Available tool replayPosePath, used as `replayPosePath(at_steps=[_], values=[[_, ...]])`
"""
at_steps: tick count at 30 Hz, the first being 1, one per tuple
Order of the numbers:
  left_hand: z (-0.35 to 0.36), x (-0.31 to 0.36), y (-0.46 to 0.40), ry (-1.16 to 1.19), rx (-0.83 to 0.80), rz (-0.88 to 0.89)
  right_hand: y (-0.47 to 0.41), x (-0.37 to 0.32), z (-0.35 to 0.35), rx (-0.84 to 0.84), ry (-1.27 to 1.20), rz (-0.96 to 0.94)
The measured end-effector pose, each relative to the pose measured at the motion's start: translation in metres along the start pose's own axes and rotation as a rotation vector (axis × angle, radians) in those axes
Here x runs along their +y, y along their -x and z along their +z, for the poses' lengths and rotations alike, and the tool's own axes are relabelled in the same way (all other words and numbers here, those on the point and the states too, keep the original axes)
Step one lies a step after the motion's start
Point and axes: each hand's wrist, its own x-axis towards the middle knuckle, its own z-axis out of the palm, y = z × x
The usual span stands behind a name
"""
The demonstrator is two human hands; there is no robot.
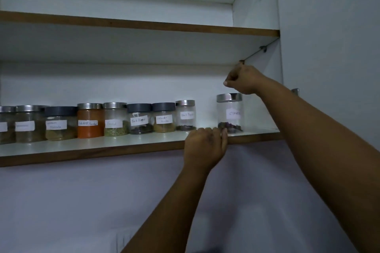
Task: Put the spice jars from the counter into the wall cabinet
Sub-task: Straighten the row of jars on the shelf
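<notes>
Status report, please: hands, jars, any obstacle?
Left hand grips shelf edge. Right hand curled, empty, above Cloves jar. Nothing blocking.

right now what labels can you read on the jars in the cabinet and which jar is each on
"Black Pepper": grey-lidded jar of dark bits.
"Cloves": steel-lidded jar standing apart at the right, below the right hand.
"Fennel", faint: jar of green seeds.
"...Powder", first word blurred: orange jar.
"Coriander Powder", probably, blurred: grey-lidded jar.
Too blurred to read: the steel-lidded jar next to it and the three leftmost labels.
</notes>
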Motion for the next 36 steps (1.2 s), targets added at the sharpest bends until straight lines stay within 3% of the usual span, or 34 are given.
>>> replayPosePath(at_steps=[5, 18, 29, 36], values=[[0.004, 0.002, 0.000, 0.023, 0.155, -0.022, 0.016, 0.015, -0.001, -0.155, 0.014, -0.021], [0.013, 0.004, 0.001, 0.022, 0.246, -0.036, -0.024, 0.021, 0.075, 0.001, -0.023, -0.018], [0.024, 0.001, 0.001, -0.049, 0.307, -0.007, -0.080, 0.013, 0.116, -0.183, 0.201, -0.004], [0.024, 0.002, 0.000, -0.066, 0.338, -0.019, -0.091, 0.035, 0.143, -0.098, -0.012, -0.021]])
